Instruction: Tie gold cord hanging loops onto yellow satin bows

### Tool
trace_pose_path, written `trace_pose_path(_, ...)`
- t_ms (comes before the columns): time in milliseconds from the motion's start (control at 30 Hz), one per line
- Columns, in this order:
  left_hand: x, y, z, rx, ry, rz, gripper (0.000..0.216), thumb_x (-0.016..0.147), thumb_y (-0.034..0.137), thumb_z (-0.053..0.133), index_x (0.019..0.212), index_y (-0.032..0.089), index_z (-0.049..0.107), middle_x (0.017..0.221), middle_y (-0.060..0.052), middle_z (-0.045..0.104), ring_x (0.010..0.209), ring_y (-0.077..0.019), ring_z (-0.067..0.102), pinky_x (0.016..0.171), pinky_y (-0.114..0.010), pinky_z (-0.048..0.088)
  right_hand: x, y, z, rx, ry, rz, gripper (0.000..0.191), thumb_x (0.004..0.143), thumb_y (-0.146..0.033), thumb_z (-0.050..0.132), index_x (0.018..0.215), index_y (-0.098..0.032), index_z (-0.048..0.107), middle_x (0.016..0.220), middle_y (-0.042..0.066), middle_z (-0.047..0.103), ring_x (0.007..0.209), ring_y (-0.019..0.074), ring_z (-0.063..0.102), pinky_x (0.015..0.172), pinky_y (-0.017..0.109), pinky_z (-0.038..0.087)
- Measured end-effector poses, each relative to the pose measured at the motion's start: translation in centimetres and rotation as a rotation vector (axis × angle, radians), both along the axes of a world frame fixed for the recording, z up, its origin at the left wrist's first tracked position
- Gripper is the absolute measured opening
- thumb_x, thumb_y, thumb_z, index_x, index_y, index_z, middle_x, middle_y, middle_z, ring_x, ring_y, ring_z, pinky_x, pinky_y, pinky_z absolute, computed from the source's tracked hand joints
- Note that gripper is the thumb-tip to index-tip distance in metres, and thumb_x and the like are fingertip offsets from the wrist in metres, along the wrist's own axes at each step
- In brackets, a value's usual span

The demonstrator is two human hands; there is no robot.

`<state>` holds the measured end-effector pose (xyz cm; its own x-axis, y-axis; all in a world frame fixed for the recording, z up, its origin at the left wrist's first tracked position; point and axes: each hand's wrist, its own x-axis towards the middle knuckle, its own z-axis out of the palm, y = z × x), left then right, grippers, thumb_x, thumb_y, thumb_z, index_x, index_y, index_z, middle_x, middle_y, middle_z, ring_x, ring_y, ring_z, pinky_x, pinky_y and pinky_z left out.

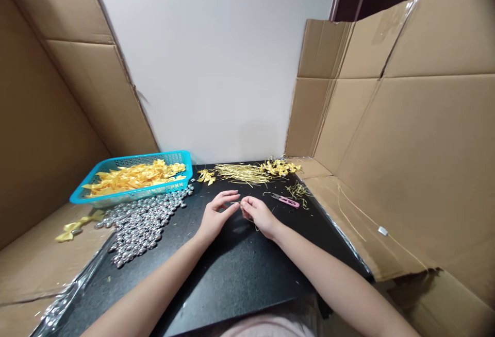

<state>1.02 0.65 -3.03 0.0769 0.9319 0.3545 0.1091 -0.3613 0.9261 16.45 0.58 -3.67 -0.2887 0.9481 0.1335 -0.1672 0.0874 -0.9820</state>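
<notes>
Over the middle of the black table, my right hand [260,215] is closed in a pinch on a thin gold cord [238,202]. A loose end hangs below its fingers, and whatever else lies inside them is hidden. My left hand [218,214] is just to the left, its fingers stretched out and apart, the tips close to the cord. Right of the hands lie pink-handled thread snips [285,200]. Cut gold cords [243,173] are spread behind the hands, between a few yellow ribbon bows [206,176] and a pile of bows with cords [279,167].
At the back left a blue basket [131,159] holds many yellow bows [135,176]. Silver beads [143,223] spread in front of it. Two yellow bows [75,227] lie on the cardboard at left. Cord scraps [298,190] lie at right. Cardboard walls [417,136] flank the table.
</notes>
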Motion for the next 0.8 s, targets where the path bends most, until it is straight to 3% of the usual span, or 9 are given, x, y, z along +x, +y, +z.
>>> trace_pose_path(167, 0.28, -0.44, 0.46, 0.029, 0.007, -0.037, 0.017, 0.075, 0.035, 0.068, 0.077, 0.021, 0.077, 0.104, -0.009, 0.071, 0.101, -0.0254, 0.063, 0.091, -0.038, 0.047, -0.22, -0.19, -0.24, -0.045, 0.044, 0.046, 0.037, 0.072, -0.053, 0.064, 0.069, -0.019, 0.049, 0.061, -0.005, 0.042, 0.054, 0.0092, 0.035, 0.054, 0.025, 0.026)
trace_pose_path(533, 0.30, -0.22, -0.02, -0.024, -0.049, -0.059, 0.020, 0.075, 0.035, 0.069, 0.085, 0.019, 0.076, 0.094, -0.006, 0.074, 0.093, -0.0228, 0.066, 0.086, -0.033, 0.050, -0.47, -0.56, -0.32, -0.114, 0.069, 0.082, 0.041, 0.067, -0.055, 0.070, 0.071, -0.018, 0.053, 0.063, -0.005, 0.045, 0.055, 0.0088, 0.039, 0.056, 0.025, 0.030)
trace_pose_path(800, 0.34, -0.24, -0.07, -0.051, -0.075, -0.098, 0.024, 0.075, 0.040, 0.070, 0.078, 0.016, 0.075, 0.081, -0.006, 0.073, 0.082, -0.0211, 0.065, 0.080, -0.031, 0.050, -0.61, -0.66, -0.45, -0.077, 0.026, 0.091, 0.047, 0.067, -0.061, 0.068, 0.070, -0.018, 0.050, 0.062, -0.005, 0.041, 0.056, 0.0090, 0.035, 0.056, 0.026, 0.028)
